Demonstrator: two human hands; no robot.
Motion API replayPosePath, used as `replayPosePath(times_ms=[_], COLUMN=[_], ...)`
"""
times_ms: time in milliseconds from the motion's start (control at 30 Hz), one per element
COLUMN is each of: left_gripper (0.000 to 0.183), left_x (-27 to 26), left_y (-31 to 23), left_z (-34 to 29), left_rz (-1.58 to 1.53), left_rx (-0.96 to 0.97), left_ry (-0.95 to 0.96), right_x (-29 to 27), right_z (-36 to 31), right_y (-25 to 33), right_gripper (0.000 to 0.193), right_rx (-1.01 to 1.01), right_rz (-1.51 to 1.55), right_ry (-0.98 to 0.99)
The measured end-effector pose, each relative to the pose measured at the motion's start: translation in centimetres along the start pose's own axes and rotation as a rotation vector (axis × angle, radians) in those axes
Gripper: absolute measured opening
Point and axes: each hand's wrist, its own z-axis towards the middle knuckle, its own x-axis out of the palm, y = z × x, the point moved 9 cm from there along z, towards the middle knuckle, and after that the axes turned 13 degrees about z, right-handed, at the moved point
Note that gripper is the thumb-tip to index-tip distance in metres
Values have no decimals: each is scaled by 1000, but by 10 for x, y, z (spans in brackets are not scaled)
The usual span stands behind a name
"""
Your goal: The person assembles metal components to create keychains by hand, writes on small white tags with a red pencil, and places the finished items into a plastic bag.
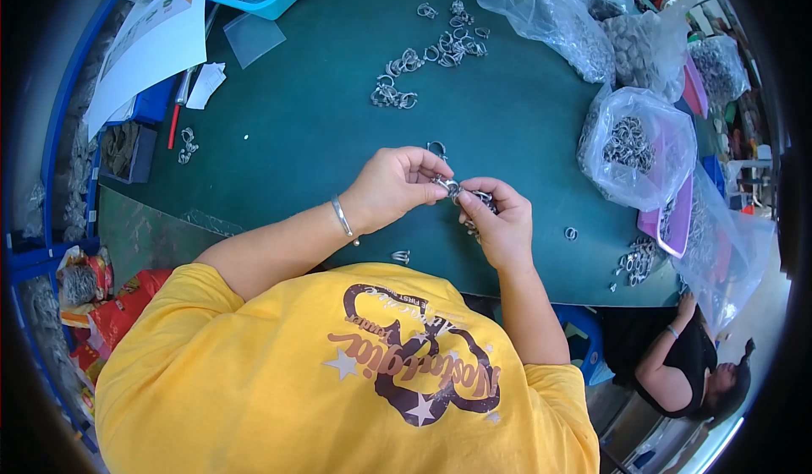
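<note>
Head view: over the green desk [304, 127], left hand [387, 188] pinches a metal ring [448, 187], likely light, stiff, best held edgewise; right hand [506, 222], grip closed, holds more rings [485, 197].

A small silvery metal piece [448, 186], bright and seemingly curved, sits near the centre of the frame, pinched at the fingertips of the left grip [392, 188] and meeting the fingertips of the right grip [507, 223], its finer shape too small to tell. Just right of and below it, a bunch of grey metal rings [472, 231] is partly hidden within the right grip, some loops showing above the thumb and others hanging below it, crowded together at differing angles, so that their number cannot be told.
</note>
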Motion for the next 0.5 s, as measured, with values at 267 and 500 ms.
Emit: replayPosePath(times_ms=[267,500], left_gripper=[19,17], left_x=[-1,8], left_y=[4,14], left_z=[-5,-6], left_rz=[-9,-215], left_rx=[-53,-116], left_ry=[-34,61], right_x=[3,3], right_z=[-3,-5], right_y=[-6,-3], right_gripper=[10,10], right_rx=[65,30], right_rz=[40,49], right_ry=[35,100])
